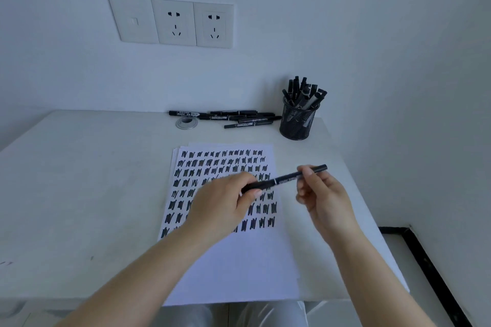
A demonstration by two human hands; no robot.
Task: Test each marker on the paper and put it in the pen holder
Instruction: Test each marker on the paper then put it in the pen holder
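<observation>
Both hands pinching one marker, left hand hiding scribbles, right hand

Scribble rows: middle hidden under left hand | marker print: unreadable | paper: 6 o'clock edge overhangs desk

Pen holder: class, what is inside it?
The black mesh pen holder holds a bundle of black markers, upper ends sticking out above the rim. Their lower ends show only dimly through the mesh; the bottom is hidden.
</observation>
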